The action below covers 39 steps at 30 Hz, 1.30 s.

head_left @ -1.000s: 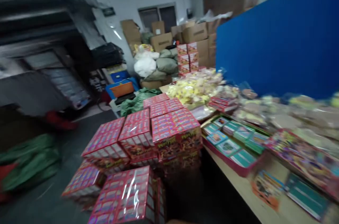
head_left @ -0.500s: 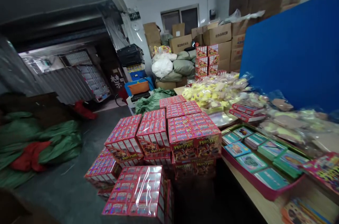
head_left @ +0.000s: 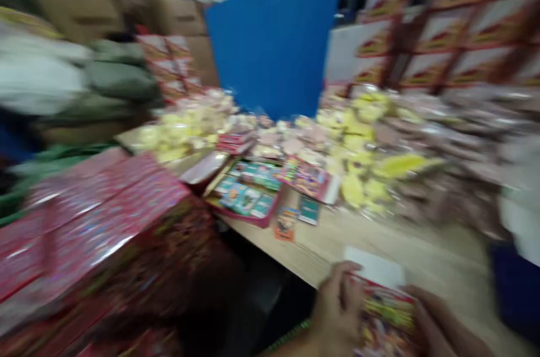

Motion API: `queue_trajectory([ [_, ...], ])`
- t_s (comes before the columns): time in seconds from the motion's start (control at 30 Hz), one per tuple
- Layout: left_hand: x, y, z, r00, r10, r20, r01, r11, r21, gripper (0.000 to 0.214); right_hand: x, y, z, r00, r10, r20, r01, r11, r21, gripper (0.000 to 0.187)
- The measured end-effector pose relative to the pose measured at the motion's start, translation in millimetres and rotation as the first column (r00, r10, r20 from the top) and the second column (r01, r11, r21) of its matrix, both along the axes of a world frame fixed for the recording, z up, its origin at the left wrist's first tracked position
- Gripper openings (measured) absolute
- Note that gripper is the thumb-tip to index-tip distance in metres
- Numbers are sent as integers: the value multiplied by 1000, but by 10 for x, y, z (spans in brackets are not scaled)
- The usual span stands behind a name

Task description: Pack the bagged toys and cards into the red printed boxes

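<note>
The left hand (head_left: 337, 309) and right hand (head_left: 442, 326) grip a printed cardboard box (head_left: 386, 315) between them, one on each side, the fingers partly curled around its edges. The box is at the near side of the pale wood-grain worktop (head_left: 333, 236); whether it touches the surface cannot be told. Its front has a red border, a band of yellow-green lettering too blurred to read, and beneath that crowded artwork in purple, red and orange. A plain white flap (head_left: 375, 267) projects from its far end, bare of print. The lower part runs out of view. Farther off lie an orange card (head_left: 286, 225), a teal card pack (head_left: 309, 210) and a pink-rimmed tray (head_left: 265, 221) of cards.
</note>
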<state>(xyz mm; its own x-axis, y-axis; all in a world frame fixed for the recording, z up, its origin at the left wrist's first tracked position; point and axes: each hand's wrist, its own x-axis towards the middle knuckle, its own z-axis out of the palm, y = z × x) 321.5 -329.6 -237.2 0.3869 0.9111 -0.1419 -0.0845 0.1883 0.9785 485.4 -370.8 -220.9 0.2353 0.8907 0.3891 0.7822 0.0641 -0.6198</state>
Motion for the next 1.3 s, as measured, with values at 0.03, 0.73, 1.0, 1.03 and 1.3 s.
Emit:
queue_trajectory([
  [0.03, -13, -3, -25, 1000, 15, -17, -15, 1000, 17, 53, 37, -141, 2, 1000, -22, -12, 22, 999, -35, 43],
  [0.73, -423, 362, 307, 980, -200, -9, 197, 971, -138, 37, -56, -303, 580, 921, 130, -367, -250, 920, -302, 17],
  [1.0, -555, 377, 255, 920, -360, -152, 371, 927, 51, 30, -125, -352, 582, 963, 211, -170, -257, 907, -332, 14],
  [1.03, -589, 378, 238, 907, -387, -167, 405, 909, 98, 31, -120, -377, 558, 958, 237, -163, -279, 902, -329, 13],
  [1.3, -591, 307, 118, 875, -414, -251, 483, 778, 402, 18, -192, -544, 268, 931, 336, -142, -358, 916, -181, 18],
])
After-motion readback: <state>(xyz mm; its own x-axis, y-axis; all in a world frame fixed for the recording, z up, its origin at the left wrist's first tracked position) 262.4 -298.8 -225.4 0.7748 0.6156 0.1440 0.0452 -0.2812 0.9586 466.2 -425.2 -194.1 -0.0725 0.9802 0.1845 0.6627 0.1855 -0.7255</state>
